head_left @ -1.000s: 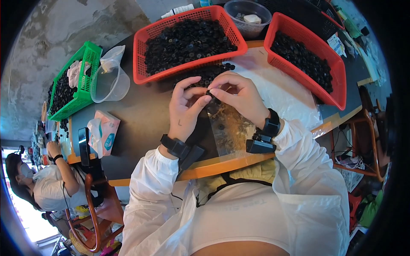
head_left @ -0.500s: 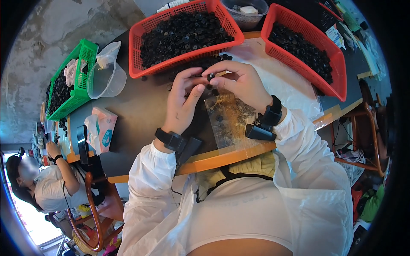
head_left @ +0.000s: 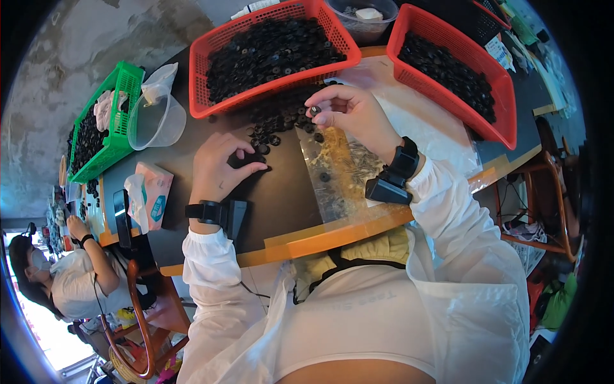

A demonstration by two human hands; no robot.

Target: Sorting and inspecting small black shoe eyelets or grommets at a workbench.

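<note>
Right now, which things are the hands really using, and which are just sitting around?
In use:
right hand pinching a small black ring
left hand on the loose pile of black rings
clear plastic bag

Just sitting:
green basket
tissue pack
clear measuring jug
far red basket

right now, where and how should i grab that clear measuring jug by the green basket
Take the clear measuring jug by its rim, or wrap its wall, coming from above on the side facing the person's left hand. It seems tipped, its open mouth facing up and toward that side; the green basket crowds its far side. No handle shows.
</note>
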